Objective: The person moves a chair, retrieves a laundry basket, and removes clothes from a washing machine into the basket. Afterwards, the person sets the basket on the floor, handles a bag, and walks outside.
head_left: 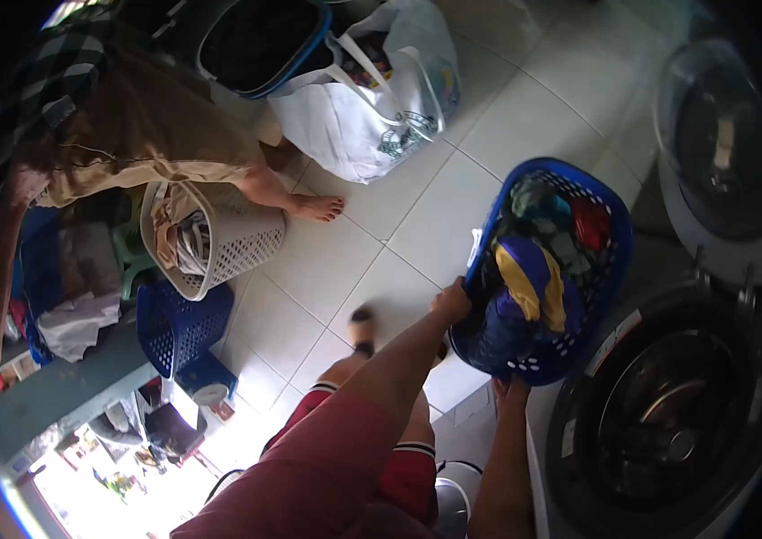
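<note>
Head: left hand (453, 302) closed on left rim of blue basket (623, 242). Right hand (511, 393) gripping its near end, fingers partly hidden. Basket right of centre, loaded with clothes (532, 280), just left of washer (650, 431).

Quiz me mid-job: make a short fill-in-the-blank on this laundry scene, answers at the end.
1. The left hand and right hand hold a laundry basket coloured ____.
2. On the striped cloth in it, yellow alternates with ____.
3. The washing machine has its round door standing ____.
4. The other person's foot has no shoe: it is ____.

Missing words: blue; purple; open; bare.
</note>
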### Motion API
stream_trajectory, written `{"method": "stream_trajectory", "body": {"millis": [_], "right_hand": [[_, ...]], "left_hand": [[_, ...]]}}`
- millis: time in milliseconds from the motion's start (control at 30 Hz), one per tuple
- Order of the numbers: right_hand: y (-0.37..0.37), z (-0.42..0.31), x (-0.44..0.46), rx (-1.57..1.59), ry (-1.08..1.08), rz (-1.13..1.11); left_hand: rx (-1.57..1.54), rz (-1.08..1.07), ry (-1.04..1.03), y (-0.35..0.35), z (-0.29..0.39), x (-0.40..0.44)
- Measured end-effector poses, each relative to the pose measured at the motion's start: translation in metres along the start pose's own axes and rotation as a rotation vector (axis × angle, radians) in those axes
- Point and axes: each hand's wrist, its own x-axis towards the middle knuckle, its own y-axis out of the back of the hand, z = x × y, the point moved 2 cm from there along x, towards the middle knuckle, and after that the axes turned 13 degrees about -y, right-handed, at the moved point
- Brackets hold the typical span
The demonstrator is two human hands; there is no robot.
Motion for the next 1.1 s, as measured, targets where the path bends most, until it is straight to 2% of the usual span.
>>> {"method": "stream_trajectory", "body": {"millis": [33, 100, 200, 400, 467, 500, 533, 567, 633, 733, 867, 967, 1033, 1067, 1100], "right_hand": [[-0.003, 0.002, 0.002, 0.003, 0.047, -0.019], [-0.001, 0.006, 0.005, -0.042, 0.01, 0.096], [-0.003, 0.01, -0.002, -0.155, 0.081, 0.235], [0.003, 0.051, -0.005, -0.245, 0.176, 0.031], [0.009, 0.069, 0.002, -0.078, 0.148, -0.31], [0.009, 0.075, -0.01, -0.115, 0.108, -0.309], [0.004, 0.078, -0.032, -0.111, 0.123, -0.084], [0.01, 0.079, -0.034, -0.18, 0.266, 0.086], [-0.009, 0.136, -0.063, -0.278, 0.387, 0.249], [-0.044, 0.146, -0.072, -0.555, 0.497, 0.088], [-0.106, 0.171, -0.08, -0.812, 0.33, 0.2], [-0.121, 0.234, -0.054, -1.091, 0.447, 0.172], [-0.138, 0.289, -0.076, -1.11, 0.465, 0.16], [-0.136, 0.314, -0.082, -0.972, 0.451, 0.112], [-0.132, 0.336, -0.061, -1.0, 0.333, 0.022]], "left_hand": [[0.015, -0.005, -0.017, -0.003, -0.004, 0.003], [0.027, -0.031, -0.054, 0.003, -0.001, -0.003], [0.019, -0.023, -0.107, 0.004, -0.008, -0.004], [-0.008, -0.034, -0.138, 0.016, -0.041, -0.014], [0.071, -0.014, -0.135, 0.026, -0.051, -0.025], [0.109, 0.001, -0.146, 0.029, -0.059, -0.027], [0.126, -0.003, -0.139, 0.039, -0.067, -0.033], [0.143, -0.01, -0.135, 0.048, -0.074, -0.04], [0.137, -0.012, -0.124, 0.096, -0.154, -0.079], [0.144, 0.021, -0.098, 0.134, -0.217, -0.111], [0.145, 0.123, -0.04, 0.175, -0.302, -0.156], [0.145, 0.214, 0.034, 0.197, -0.378, -0.196], [0.163, 0.312, 0.155, 0.211, -0.425, -0.223], [0.127, 0.334, 0.203, 0.22, -0.441, -0.239], [0.105, 0.366, 0.253, 0.233, -0.46, -0.256]]}}
